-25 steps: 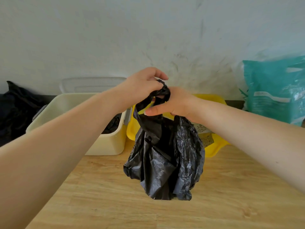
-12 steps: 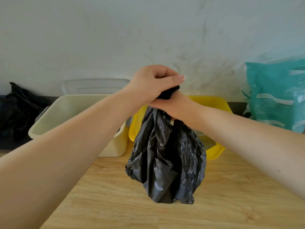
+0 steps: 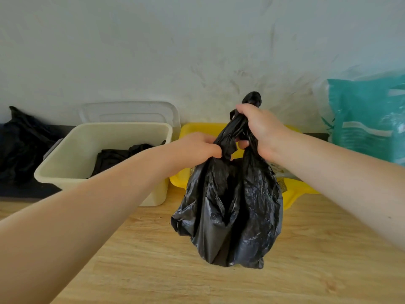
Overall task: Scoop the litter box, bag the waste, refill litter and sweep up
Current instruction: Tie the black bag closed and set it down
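Observation:
A bulging black plastic waste bag point(image 3: 232, 211) hangs above the wooden floor point(image 3: 153, 270) in the middle of the view. My right hand point(image 3: 260, 128) grips its twisted handles high up, and a black loop sticks out above the fist. My left hand point(image 3: 197, 148) grips the bag's neck lower down on the left side. Behind the bag lies a yellow litter tray point(image 3: 293, 194), mostly hidden, with some grey litter showing at its right.
A cream plastic bin point(image 3: 72, 159) with black bags inside stands at the left, a clear lid point(image 3: 131, 111) leaning on the wall behind it. A teal litter sack point(image 3: 368, 119) stands at the right. A black bag point(image 3: 19, 141) lies far left.
My hands have come apart: the right one rose with the handles, the left one dropped to the bag's neck on the left. The bag's top is now stretched between them.

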